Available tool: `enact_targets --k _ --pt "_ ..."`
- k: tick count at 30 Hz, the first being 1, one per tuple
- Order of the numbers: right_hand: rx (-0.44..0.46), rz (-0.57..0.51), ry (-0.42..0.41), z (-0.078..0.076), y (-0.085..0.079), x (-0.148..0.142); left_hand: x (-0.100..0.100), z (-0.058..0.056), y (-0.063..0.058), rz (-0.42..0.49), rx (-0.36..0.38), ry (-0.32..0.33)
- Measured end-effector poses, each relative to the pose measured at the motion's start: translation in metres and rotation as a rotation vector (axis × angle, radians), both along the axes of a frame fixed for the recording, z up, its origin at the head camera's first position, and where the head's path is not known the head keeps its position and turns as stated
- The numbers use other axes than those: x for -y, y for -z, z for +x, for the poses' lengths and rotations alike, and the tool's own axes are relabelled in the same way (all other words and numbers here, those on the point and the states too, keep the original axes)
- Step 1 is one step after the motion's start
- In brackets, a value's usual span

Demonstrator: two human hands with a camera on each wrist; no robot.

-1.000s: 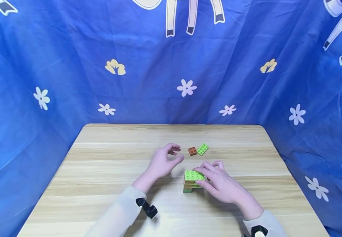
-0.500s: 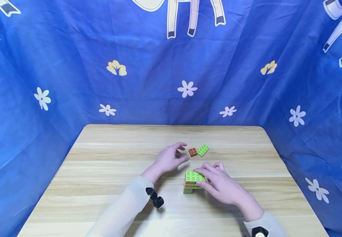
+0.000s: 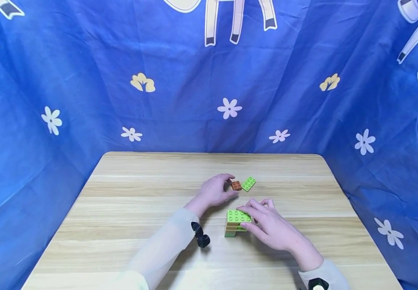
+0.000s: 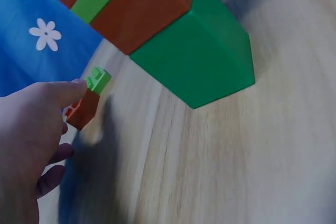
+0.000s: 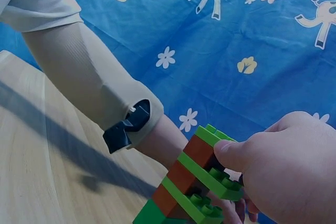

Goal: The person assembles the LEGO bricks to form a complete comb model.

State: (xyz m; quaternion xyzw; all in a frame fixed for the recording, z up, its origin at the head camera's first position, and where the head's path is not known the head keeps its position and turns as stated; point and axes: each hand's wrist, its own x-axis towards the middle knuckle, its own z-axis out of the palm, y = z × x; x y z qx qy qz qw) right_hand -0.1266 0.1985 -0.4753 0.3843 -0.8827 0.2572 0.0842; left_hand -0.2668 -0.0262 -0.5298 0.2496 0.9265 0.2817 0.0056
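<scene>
A stack of building bricks (image 3: 239,216) stands upright on the table, with layers of light green and brown over a dark green base (image 4: 194,56). My right hand (image 3: 272,229) grips its right side near the top; in the right wrist view the thumb (image 5: 228,153) presses the upper layers, and the other fingers are mostly hidden behind. Beyond the stack, a small brown brick (image 3: 236,185) lies beside a flat light green brick (image 3: 248,184). My left hand (image 3: 216,190) is at the brown brick, thumb and fingers spread on either side of it; contact cannot be made out.
The wooden table (image 3: 140,209) runs back to a blue patterned curtain (image 3: 180,100) on three sides. A black wrist camera (image 3: 200,235) is strapped on the left sleeve, close to the left of the stack.
My left hand has moved right and slightly away from me, up to the brown brick. My right hand has kept its grip on the stack, which stays in place.
</scene>
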Motion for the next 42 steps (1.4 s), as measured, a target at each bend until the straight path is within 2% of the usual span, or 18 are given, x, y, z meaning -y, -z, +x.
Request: enact_targets --k 10,20,26,32,37,42 --pt "-0.002 0.001 0.009 0.000 0.001 -0.002 -0.012 -0.010 0.005 -0.083 -0.035 -0.031" --pt "-0.010 0.008 0.013 0.000 0.000 -0.001 -0.017 -0.010 0.009 -0.118 -0.065 -0.024" --pt "-0.027 0.010 0.012 0.001 0.000 0.000 -0.014 -0.010 0.008 -0.085 -0.025 -0.033" --pt "-0.032 0.004 0.014 0.001 0.000 0.001 -0.006 -0.006 -0.002 0.027 0.024 -0.036" --pt "-0.027 0.001 0.012 0.001 0.000 0.001 0.001 0.002 -0.015 0.119 0.025 0.001" --pt "-0.021 0.008 0.016 0.001 0.000 0.001 0.007 0.012 -0.024 0.162 -0.007 0.029"
